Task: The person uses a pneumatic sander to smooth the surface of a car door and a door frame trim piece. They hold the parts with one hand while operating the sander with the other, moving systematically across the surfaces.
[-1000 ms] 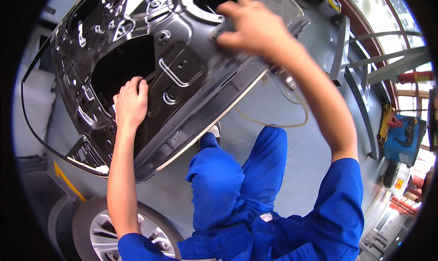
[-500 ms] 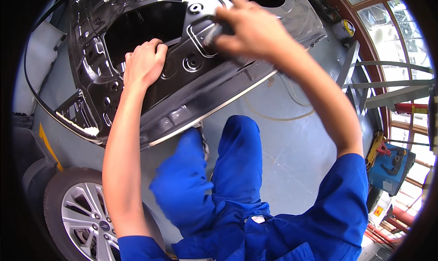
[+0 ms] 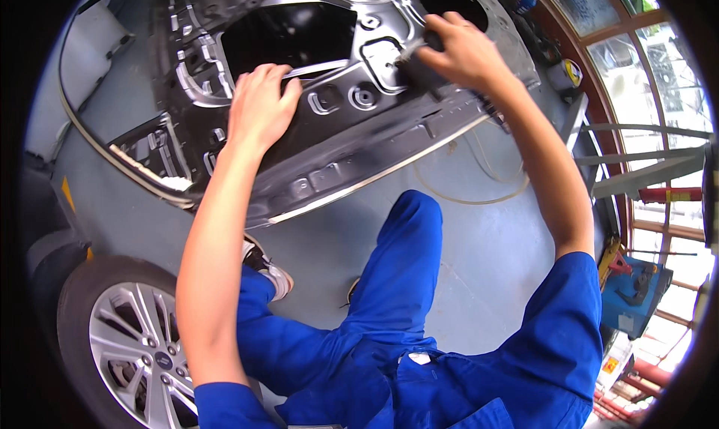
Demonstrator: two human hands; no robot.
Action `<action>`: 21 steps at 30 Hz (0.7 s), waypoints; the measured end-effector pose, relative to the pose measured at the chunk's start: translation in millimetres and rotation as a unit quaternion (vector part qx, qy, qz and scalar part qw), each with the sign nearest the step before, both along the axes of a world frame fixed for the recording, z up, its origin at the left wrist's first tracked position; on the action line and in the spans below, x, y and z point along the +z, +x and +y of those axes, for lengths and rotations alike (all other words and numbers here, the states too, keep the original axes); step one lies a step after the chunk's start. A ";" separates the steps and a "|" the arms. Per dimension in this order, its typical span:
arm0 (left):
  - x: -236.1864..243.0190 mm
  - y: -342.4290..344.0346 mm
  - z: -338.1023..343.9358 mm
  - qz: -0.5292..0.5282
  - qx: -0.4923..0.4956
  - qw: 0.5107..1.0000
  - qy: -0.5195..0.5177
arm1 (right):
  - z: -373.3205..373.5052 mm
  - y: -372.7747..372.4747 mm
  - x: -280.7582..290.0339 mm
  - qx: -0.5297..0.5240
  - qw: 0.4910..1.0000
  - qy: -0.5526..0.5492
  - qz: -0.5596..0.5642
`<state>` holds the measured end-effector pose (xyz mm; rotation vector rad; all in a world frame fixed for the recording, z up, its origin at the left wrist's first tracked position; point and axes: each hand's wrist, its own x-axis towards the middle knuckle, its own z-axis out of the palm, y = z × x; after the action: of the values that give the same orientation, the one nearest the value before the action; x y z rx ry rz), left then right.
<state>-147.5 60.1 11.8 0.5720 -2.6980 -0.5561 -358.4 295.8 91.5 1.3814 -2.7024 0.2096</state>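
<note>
A black metal car door (image 3: 322, 137) stretches in front of me, with large cut-out openings in its inner panel. My left hand (image 3: 261, 103) rests at the near-left edge of the big opening, fingers curled over that edge and thumb apart. Farther right, my right hand (image 3: 466, 53) is closed around a dark hand tool (image 3: 419, 68). Motion blurs the tool, and its exact kind cannot be made out. It is over the panel between the big opening and the round hole (image 3: 453, 5); whether it touches the metal is unclear.
A car wheel (image 3: 135, 346) stands at the lower left. Thin hose (image 3: 472, 202) lies on the grey floor beyond the door's near edge. To the right are a grey metal frame (image 3: 644, 159), a blue machine (image 3: 636, 294) and a white bucket (image 3: 565, 74) near the windows.
My right hand has moved right along the door with the dark tool. My left hand stays at the opening's edge. My left leg has swung out leftward, and the view has shifted.
</note>
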 end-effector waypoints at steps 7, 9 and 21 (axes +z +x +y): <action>10.9 156.4 -132.5 0.030 0.486 0.872 -0.049 | -2.2 16.1 2.4 -0.049 0.998 0.025 -0.016; -13.2 185.9 -176.8 0.189 0.521 0.793 0.253 | -38.1 71.6 5.8 0.026 0.997 0.037 -0.055; -44.5 167.4 -177.7 0.348 0.423 0.642 0.536 | -55.2 108.1 -0.5 0.056 0.998 -0.017 -0.039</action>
<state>19.9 -117.7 -32.7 1.3819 -0.9088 -1.5955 -250.3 240.6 91.0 1.5483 -2.6698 0.3243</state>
